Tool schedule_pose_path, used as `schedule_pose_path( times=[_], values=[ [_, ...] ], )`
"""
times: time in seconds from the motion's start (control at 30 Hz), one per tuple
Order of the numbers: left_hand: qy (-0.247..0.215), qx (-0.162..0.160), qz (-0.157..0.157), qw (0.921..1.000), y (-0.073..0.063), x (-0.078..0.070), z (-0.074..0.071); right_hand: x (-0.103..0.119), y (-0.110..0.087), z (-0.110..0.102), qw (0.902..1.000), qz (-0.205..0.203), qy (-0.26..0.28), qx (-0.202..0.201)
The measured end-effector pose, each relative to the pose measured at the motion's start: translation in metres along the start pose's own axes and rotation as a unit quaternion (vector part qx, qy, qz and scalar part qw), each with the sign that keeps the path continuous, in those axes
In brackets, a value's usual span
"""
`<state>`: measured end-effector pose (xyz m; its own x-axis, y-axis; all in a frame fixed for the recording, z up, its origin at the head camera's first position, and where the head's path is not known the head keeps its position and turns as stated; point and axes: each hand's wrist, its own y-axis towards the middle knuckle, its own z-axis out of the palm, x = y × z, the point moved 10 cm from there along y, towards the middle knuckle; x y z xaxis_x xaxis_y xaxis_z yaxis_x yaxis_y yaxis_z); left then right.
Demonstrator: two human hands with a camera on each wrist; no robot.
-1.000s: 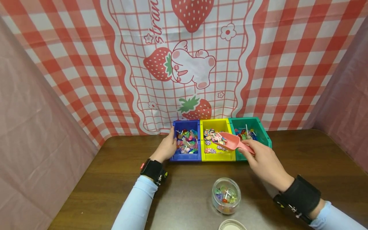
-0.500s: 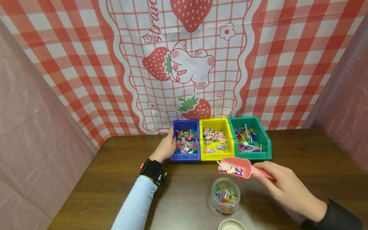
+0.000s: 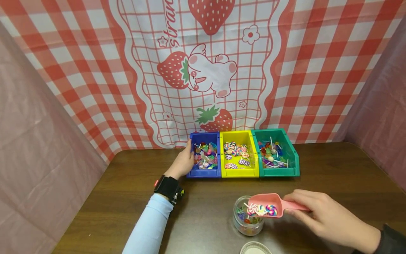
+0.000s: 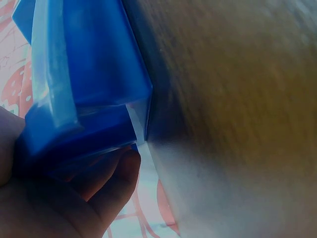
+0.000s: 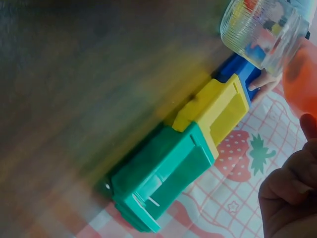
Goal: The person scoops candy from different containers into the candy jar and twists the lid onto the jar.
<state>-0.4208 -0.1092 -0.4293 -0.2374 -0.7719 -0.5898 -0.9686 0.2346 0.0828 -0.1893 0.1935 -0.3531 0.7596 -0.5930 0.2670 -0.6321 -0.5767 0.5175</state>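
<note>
My right hand [image 3: 330, 220] grips the handle of a pink scoop [image 3: 275, 203], which carries several swirl lollipop charms [image 3: 261, 210]. The scoop's front part is over the mouth of a glass jar [image 3: 248, 228] that has colourful translucent charms inside. In the right wrist view, the scoop [image 5: 301, 79] appears beside the jar's rim. My left hand [image 3: 181, 163] holds the outer side wall of the blue bin [image 3: 204, 173]. Seen from the left wrist, the thumb lies on one side of the blue bin [image 4: 106, 54] and the fingers [image 4: 126, 171] on the other.
Joined to the blue bin are a yellow bin [image 3: 240, 172] with more swirl lollipops and a green bin [image 3: 280, 172] with mixed charms. A round pale lid [image 3: 255, 248] lies at the front edge of view. A checked strawberry cloth [image 3: 209, 116] hangs behind the wooden table [image 3: 127, 211].
My right hand has lifted the scoop out of the yellow bin with lollipops in it and brought it toward me, over the jar. My left hand stays on the blue bin.
</note>
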Motion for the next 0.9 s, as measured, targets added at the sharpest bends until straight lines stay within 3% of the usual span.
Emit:
schedule_pose_path(
  times=[0.47, 0.9],
  values=[
    [-0.004, 0.004, -0.004, 1.0, 0.0, 0.0, 0.001, 0.009, 0.024, -0.003, 0.9965, -0.02, -0.019, 0.079],
    [-0.007, 0.007, -0.005, 0.9999, -0.001, 0.001, 0.001, 0.018, 0.034, -0.004, 0.9956, -0.039, -0.034, 0.078]
  ],
)
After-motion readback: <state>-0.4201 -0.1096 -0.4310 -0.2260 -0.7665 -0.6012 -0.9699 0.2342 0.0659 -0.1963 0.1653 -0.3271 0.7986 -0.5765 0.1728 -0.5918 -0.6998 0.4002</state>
